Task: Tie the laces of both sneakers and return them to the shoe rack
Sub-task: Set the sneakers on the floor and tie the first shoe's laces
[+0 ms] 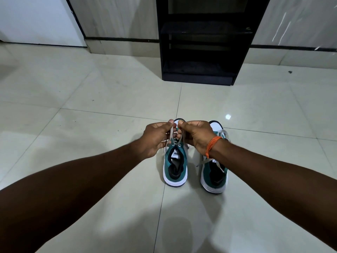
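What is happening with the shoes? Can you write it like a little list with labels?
place: pale tiled floor
left sneaker: teal and white, laces pulled up
left hand: pinching a lace
right hand: pinching a lace
right sneaker: beside the first, its laces lying loose
shoe rack: black, standing beyond the sneakers; no shoes visible on its shelves
wrist: orange thread band on the right wrist

The glossy pale tiled floor [109, 99] carries 2 teal sneakers [175, 168] side by side, and a black shoe rack [200, 70] beyond.
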